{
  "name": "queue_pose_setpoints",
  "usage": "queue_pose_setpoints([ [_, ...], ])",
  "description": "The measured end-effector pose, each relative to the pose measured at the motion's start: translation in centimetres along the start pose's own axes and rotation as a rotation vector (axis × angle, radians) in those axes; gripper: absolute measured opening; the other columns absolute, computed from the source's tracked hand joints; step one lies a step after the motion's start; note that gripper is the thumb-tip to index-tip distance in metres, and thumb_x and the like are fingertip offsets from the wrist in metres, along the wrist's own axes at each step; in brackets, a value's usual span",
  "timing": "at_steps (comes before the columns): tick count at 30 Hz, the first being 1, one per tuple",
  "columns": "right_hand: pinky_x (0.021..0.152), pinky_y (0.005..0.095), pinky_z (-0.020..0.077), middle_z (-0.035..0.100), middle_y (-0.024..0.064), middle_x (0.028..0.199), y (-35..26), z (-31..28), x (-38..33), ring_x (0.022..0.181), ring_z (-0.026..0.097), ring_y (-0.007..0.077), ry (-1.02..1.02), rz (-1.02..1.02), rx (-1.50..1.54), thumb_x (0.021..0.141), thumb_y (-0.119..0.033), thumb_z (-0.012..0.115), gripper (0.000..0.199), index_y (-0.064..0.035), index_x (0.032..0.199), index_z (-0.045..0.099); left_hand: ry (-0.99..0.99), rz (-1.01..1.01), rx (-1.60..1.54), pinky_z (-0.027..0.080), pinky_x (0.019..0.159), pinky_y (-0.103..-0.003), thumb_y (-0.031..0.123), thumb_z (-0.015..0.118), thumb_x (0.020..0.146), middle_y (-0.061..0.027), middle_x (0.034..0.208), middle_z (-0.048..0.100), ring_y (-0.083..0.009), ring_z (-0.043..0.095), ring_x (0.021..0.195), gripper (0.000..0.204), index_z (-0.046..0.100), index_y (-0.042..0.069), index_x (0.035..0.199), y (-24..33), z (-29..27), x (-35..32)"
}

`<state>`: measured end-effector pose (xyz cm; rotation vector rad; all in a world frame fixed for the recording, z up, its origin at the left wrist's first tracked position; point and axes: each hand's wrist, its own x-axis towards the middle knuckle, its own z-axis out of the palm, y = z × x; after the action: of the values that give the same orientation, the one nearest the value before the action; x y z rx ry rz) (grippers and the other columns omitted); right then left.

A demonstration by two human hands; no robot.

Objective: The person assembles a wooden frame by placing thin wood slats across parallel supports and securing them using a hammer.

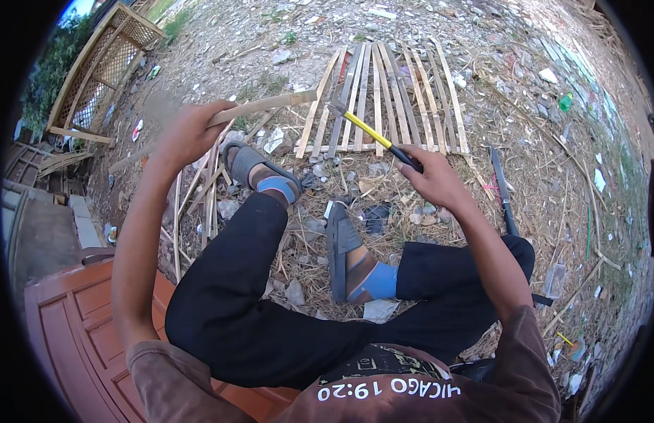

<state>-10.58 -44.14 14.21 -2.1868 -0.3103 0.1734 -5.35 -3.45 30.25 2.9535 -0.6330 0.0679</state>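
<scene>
My left hand (189,137) is closed around a long flat bamboo strip (270,103), raised above the ground with its cut end pointing right. In my right hand (434,176) is a hammer (369,131) with a yellow and black handle, gripped by its black end. The hammer's head hangs close to the strip's right end, with a small gap between them. Beyond both hands lies a panel of slats (383,92), several thin strips side by side over a crosspiece along their near ends. My sandalled feet rest on the ground between the hands and my body.
A machete (500,180) with a black handle lies right of my right hand. Loose strips (208,194) are piled beside my left leg. A lattice-filled wooden frame (94,77) stands far left. Beneath me is a reddish-brown panelled door (77,331). Stones, straw and litter cover the ground.
</scene>
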Motion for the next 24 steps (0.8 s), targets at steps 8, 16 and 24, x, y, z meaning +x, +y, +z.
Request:
queue_pose_setpoints([
  [8, 0.064, 0.0475, 0.0549, 0.063, 0.009, 0.093, -7.1, 6.0, 18.3, 0.083, 0.068, 0.0319, 0.497, -0.466, -0.531, 0.091, -0.008, 0.059, 0.022, -0.0146, 0.111, 0.063, 0.51, -0.412, -0.036, 0.04, 0.055, -0.039, 0.028, 0.064, 0.101, -0.0135, 0.064, 0.056, -0.0219, 0.053, 0.054, 0.026, 0.071, 0.009, 0.117, -3.5, -3.3, -3.7],
  [16, 0.064, 0.0489, 0.0536, 0.062, 0.0096, 0.093, -9.3, 10.0, 20.2, 0.082, 0.069, 0.0345, 0.45, -0.381, -0.421, 0.091, -0.006, 0.059, 0.029, -0.017, 0.117, 0.064, 0.559, -0.439, -0.129, 0.037, 0.053, -0.036, 0.033, 0.064, 0.101, -0.0071, 0.059, 0.049, -0.0161, 0.046, 0.054, 0.034, 0.068, 0.005, 0.12, -6.5, -0.6, -5.0],
  [24, 0.069, 0.0421, 0.0484, 0.064, 0.0186, 0.077, -0.4, 5.0, 2.8, 0.072, 0.065, 0.0309, 0.166, 0.14, 0.159, 0.084, -0.02, 0.072, 0.033, 0.0007, 0.11, 0.07, 0.247, -0.246, -0.139, 0.047, 0.075, -0.059, 0.03, 0.049, 0.108, -0.0297, 0.103, 0.066, -0.0532, 0.063, 0.092, 0.034, 0.047, 0.007, 0.132, -0.4, 5.9, 1.2],
])
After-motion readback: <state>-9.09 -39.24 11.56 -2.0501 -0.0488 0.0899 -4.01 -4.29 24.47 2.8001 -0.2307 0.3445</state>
